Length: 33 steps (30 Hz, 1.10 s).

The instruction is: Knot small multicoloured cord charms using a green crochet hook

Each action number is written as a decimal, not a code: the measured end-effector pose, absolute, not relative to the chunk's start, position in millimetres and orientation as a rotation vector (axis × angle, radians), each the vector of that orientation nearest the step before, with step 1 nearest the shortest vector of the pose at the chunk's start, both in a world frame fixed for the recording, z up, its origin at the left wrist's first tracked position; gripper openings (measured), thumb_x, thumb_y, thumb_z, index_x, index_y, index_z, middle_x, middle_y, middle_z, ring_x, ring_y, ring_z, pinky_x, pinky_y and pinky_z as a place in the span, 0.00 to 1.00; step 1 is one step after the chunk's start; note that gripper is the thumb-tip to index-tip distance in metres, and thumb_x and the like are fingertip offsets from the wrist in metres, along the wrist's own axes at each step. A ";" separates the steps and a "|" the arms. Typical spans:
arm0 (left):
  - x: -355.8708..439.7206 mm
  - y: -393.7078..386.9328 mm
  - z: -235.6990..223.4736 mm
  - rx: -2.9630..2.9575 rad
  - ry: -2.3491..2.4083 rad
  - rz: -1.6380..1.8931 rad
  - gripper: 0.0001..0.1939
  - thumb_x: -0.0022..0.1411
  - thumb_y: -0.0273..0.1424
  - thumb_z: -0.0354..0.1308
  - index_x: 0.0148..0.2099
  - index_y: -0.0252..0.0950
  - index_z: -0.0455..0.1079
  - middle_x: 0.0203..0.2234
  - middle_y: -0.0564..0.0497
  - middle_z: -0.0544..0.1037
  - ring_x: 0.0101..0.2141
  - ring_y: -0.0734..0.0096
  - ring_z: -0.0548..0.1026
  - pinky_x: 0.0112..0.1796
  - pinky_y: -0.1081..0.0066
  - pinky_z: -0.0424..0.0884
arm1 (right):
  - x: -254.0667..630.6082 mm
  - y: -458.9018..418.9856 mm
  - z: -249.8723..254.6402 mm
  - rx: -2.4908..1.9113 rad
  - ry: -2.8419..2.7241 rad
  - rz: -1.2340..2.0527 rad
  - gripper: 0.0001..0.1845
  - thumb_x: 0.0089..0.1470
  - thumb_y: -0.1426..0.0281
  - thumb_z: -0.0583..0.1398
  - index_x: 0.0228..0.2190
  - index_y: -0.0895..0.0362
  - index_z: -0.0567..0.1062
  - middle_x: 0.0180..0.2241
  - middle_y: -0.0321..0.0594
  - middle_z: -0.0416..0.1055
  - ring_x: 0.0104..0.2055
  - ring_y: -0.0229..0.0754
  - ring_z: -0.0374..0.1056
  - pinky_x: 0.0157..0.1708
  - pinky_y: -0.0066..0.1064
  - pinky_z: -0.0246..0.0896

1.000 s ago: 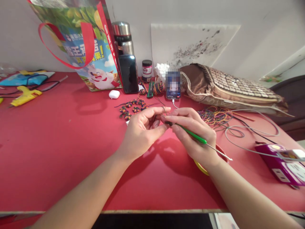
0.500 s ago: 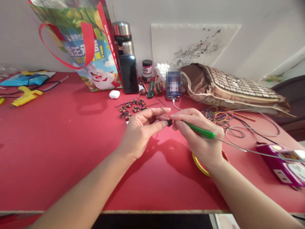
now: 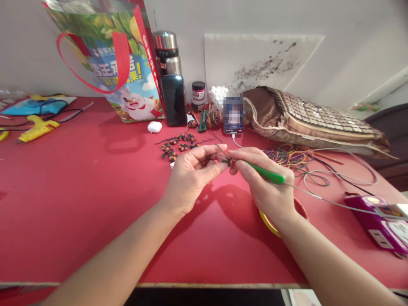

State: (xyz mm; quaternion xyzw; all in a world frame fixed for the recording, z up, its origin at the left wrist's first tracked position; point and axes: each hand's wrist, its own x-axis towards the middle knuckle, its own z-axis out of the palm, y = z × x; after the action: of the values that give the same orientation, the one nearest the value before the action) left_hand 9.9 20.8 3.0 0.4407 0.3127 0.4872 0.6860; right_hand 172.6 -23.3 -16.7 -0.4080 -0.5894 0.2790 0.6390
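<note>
Over the middle of the red table (image 3: pixel 79 182), my left hand (image 3: pixel 191 176) pinches a small dark knotted cord piece (image 3: pixel 225 161) between thumb and fingers. My right hand (image 3: pixel 266 185) is closed round a green-handled hook tool (image 3: pixel 266 173), whose tip touches the cord piece. The tool's thin metal tail points right. Several finished multicoloured knots (image 3: pixel 178 143) lie just beyond my left hand. A tangle of coloured cords (image 3: pixel 288 153) lies beyond my right hand.
A printed gift bag (image 3: pixel 117 63), thermos (image 3: pixel 167 51), dark phone (image 3: pixel 174 100), small jar (image 3: pixel 198 90), lit phone (image 3: pixel 233 115) and sequined bag (image 3: pixel 312 119) line the back. White earbud case (image 3: pixel 154 126), yellow glue gun (image 3: pixel 36 128), purple power strip (image 3: pixel 379 219) with cables, yellow ring (image 3: pixel 270 223) under my right wrist.
My right hand has swung the green tool so its tail points more to the right and higher. The view has shifted slightly. My left hand keeps its pinch.
</note>
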 end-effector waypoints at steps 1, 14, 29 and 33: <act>9.5 20.9 3.2 0.999 0.705 1.093 0.14 0.48 0.28 0.78 0.40 0.38 0.85 0.33 0.51 0.81 0.36 0.71 0.76 0.43 0.69 0.74 | 173.1 -22.6 -17.2 -0.940 -1.325 0.673 0.13 0.64 0.74 0.66 0.44 0.48 0.88 0.37 0.39 0.80 0.35 0.40 0.75 0.38 0.37 0.74; 6.5 19.6 6.1 1.091 0.742 1.074 0.14 0.51 0.25 0.75 0.42 0.38 0.85 0.33 0.52 0.80 0.34 0.74 0.73 0.40 0.72 0.72 | 180.6 -11.0 -12.6 -0.741 -0.911 1.295 0.04 0.54 0.69 0.69 0.29 0.55 0.85 0.23 0.37 0.77 0.19 0.32 0.60 0.22 0.29 0.62; 5.5 20.7 6.7 1.140 0.783 1.111 0.13 0.52 0.27 0.74 0.43 0.38 0.85 0.31 0.51 0.81 0.35 0.71 0.76 0.40 0.69 0.73 | 180.5 -13.2 -6.3 -0.838 -0.853 1.247 0.03 0.47 0.71 0.69 0.25 0.55 0.85 0.20 0.37 0.76 0.18 0.33 0.60 0.19 0.29 0.57; 5.5 21.1 5.5 1.126 0.776 1.108 0.13 0.52 0.27 0.75 0.43 0.39 0.85 0.31 0.52 0.81 0.35 0.72 0.76 0.40 0.70 0.73 | 181.4 -13.0 -6.8 -0.823 -0.838 1.257 0.03 0.47 0.72 0.68 0.25 0.56 0.85 0.20 0.38 0.77 0.17 0.33 0.60 0.20 0.28 0.58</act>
State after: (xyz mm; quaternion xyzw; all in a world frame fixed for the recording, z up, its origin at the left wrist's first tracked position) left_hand 5.5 21.1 5.5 0.4932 0.3399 0.4853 0.6370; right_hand 181.4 -13.0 -6.8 -0.3624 -0.3692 0.5539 0.6524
